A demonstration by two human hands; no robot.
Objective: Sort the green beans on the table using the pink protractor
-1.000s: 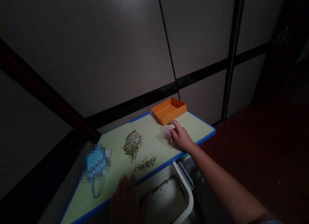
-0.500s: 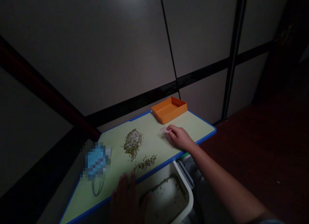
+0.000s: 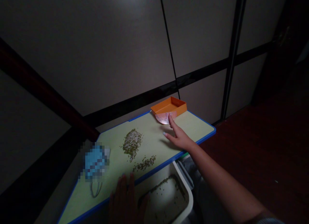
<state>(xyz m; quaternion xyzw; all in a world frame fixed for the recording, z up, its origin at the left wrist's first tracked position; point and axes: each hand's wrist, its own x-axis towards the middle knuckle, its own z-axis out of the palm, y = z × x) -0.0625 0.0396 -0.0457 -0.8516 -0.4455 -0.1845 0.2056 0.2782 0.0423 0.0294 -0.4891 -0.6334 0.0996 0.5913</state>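
Note:
My right hand [image 3: 178,135] reaches over the small pale-topped table [image 3: 198,127], thumb and fingers apart. At its fingertips is a thin, shiny pinkish sheet [image 3: 163,118], in front of the near wall of an orange tray [image 3: 177,112]. Whether the sheet rests on the tray or is in the air, I cannot tell. Down in the shadow at the table's near edge lies my left hand [image 3: 124,198], fingers stretched out. Ahead of it are a large pile of small seeds or grains [image 3: 132,142] and a smaller scatter of grains [image 3: 145,163].
Below the table's near edge stands a white bin [image 3: 189,198] with grains in its bottom. A blurred blue item [image 3: 95,161] with a grey loop [image 3: 96,190] lies at the left. Cabinet panels [image 3: 120,57] rise behind the table, and dark red floor lies to the right.
My right hand has opened from its pinch and stretched forward. The clear pinkish sheet has gone from the tabletop to the front of the orange tray. My left hand stays put.

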